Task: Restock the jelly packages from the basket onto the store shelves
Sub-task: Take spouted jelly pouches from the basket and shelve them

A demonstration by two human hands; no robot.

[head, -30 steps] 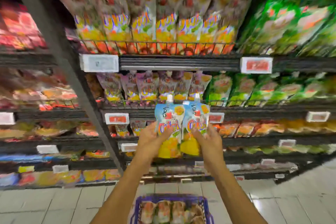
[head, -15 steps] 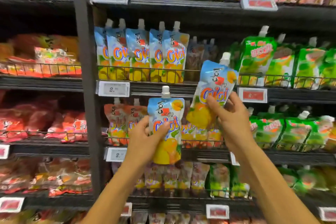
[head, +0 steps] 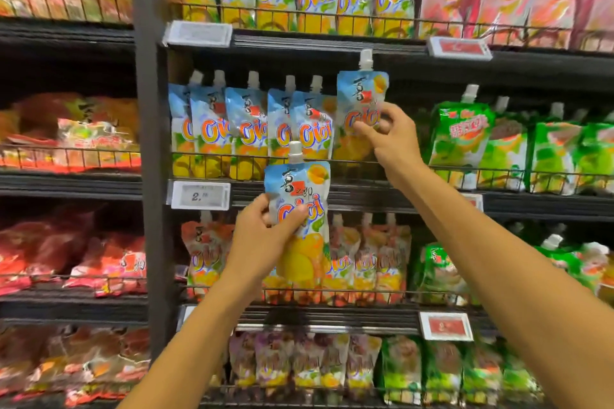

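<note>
My right hand (head: pixel 390 139) pinches blue mango jelly pouch (head: pixel 361 100) upright at right end of matching pouch row (head: pixel 249 129), its base behind wire shelf rail (head: pixel 465 173). My left hand (head: pixel 262 236) grips second jelly pouch (head: pixel 300 209), thumb across front, upright, below that shelf, in front of price tag (head: pixel 200 196) level.

R hand (head: pixel 393 139) w/ upper pouch (head: pixel 360 93), L hand (head: pixel 262 236) w/ lower pouch (head: pixel 299 186)
</note>
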